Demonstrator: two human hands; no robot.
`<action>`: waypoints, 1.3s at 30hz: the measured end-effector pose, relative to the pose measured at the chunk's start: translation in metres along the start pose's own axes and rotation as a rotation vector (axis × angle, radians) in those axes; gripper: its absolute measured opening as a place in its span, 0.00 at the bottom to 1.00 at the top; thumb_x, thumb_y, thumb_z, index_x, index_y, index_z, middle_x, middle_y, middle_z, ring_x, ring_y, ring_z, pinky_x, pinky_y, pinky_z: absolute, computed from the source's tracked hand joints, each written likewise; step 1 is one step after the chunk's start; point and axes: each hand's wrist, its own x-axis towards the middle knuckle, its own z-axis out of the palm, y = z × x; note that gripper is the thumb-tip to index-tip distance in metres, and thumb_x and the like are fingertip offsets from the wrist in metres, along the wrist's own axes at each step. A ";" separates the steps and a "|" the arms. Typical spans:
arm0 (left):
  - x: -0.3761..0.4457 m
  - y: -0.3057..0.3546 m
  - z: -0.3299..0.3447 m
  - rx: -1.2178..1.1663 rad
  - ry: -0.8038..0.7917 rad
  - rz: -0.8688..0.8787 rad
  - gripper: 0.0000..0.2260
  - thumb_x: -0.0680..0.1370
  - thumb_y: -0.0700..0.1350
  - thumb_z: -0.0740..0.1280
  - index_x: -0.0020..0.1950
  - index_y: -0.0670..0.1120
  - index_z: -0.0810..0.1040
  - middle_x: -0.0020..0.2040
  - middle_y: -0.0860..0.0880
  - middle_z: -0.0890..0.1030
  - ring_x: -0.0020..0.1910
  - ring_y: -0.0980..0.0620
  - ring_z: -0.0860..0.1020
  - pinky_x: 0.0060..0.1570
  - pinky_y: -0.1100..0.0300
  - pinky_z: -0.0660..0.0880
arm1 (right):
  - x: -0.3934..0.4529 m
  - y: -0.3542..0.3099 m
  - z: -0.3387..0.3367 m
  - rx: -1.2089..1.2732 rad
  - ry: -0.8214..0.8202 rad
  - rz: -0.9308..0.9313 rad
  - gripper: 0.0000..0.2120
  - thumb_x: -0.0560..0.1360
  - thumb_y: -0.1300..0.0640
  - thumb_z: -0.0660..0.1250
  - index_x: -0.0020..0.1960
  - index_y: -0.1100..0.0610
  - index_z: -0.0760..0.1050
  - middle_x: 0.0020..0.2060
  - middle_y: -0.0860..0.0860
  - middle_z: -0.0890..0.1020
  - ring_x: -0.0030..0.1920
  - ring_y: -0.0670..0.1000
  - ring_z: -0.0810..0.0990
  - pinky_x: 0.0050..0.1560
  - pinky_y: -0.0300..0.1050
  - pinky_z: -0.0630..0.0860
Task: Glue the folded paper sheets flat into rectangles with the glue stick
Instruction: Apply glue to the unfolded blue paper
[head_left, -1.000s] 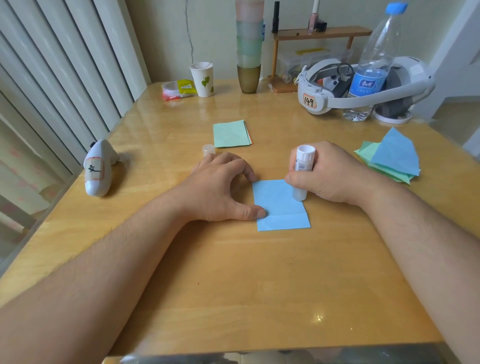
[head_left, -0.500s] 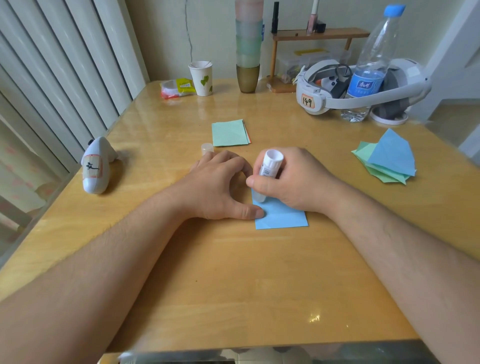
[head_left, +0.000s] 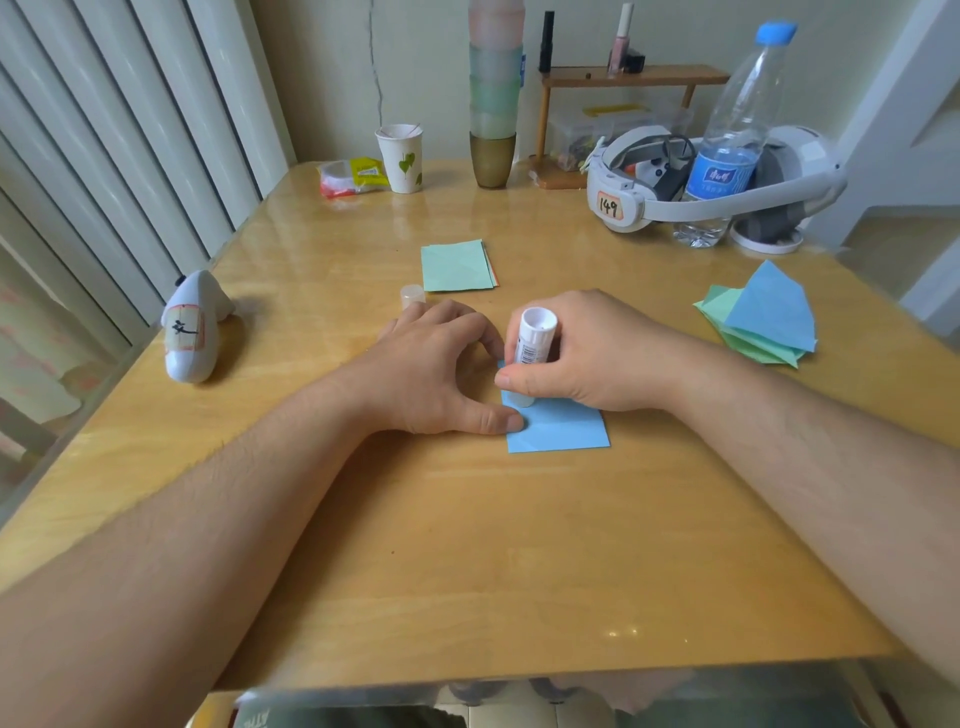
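Observation:
A blue folded paper sheet (head_left: 558, 428) lies at the table's middle. My left hand (head_left: 436, 371) rests beside it, thumb tip pressing the sheet's left edge; fingers are curled over its far left corner. My right hand (head_left: 587, 358) grips the white glue stick (head_left: 532, 345), tip down on the sheet's left part. The glue stick's cap (head_left: 412, 295) stands just beyond my left hand. A flat stack of green rectangles (head_left: 457, 265) lies farther back. A loose pile of green and blue folded sheets (head_left: 761, 319) sits at the right.
A white controller (head_left: 192, 327) lies at the left edge. At the back stand a paper cup (head_left: 400, 158), stacked cups (head_left: 493, 104), a snack packet (head_left: 353, 176), a small wooden shelf (head_left: 631, 78), a headset (head_left: 727, 192) and a water bottle (head_left: 730, 140).
My right hand slid the glue stick leftward across the blue sheet, from its right side to its left edge beside my left hand. The left hand stayed put.

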 end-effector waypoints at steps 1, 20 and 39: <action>0.000 0.000 0.000 -0.005 -0.001 0.002 0.32 0.58 0.80 0.67 0.57 0.66 0.71 0.60 0.61 0.70 0.62 0.53 0.65 0.70 0.48 0.68 | -0.002 0.002 0.002 0.012 0.026 0.004 0.10 0.72 0.45 0.76 0.42 0.50 0.80 0.36 0.46 0.84 0.40 0.47 0.80 0.45 0.50 0.78; -0.001 0.000 -0.001 -0.008 -0.027 -0.003 0.34 0.59 0.80 0.67 0.60 0.66 0.70 0.61 0.61 0.69 0.63 0.52 0.65 0.70 0.46 0.68 | -0.021 0.032 0.004 -0.012 0.262 0.098 0.14 0.72 0.50 0.71 0.42 0.61 0.75 0.37 0.58 0.81 0.40 0.58 0.77 0.40 0.56 0.76; -0.004 0.008 -0.004 -0.001 -0.090 -0.042 0.34 0.56 0.80 0.66 0.58 0.71 0.64 0.64 0.62 0.66 0.68 0.54 0.60 0.73 0.47 0.63 | -0.006 0.009 0.027 0.177 0.238 -0.032 0.10 0.73 0.52 0.76 0.40 0.52 0.76 0.31 0.46 0.80 0.31 0.43 0.72 0.34 0.36 0.69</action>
